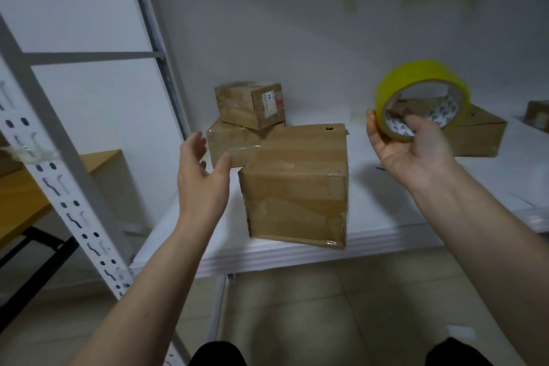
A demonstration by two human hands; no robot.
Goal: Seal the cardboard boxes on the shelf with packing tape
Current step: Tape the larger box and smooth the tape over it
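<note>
A brown cardboard box [300,181] stands at the front edge of the white shelf [386,217], its near corner hanging slightly over. My left hand [202,175] hovers just left of it, fingers straight, touching nothing. My right hand [410,145] holds a yellow roll of packing tape [421,92] up to the right of the box, fingers curled into its core. Behind, a small labelled box [249,104] sits on a flatter box [228,142]. Another box [478,134] lies behind the tape roll, partly hidden.
A white slotted shelf upright [59,181] slants across the left foreground. Beyond it stands a wooden table [98,160] with black legs. A further box [537,116] shows at the right edge. The white wall is close behind the shelf; tiled floor lies below.
</note>
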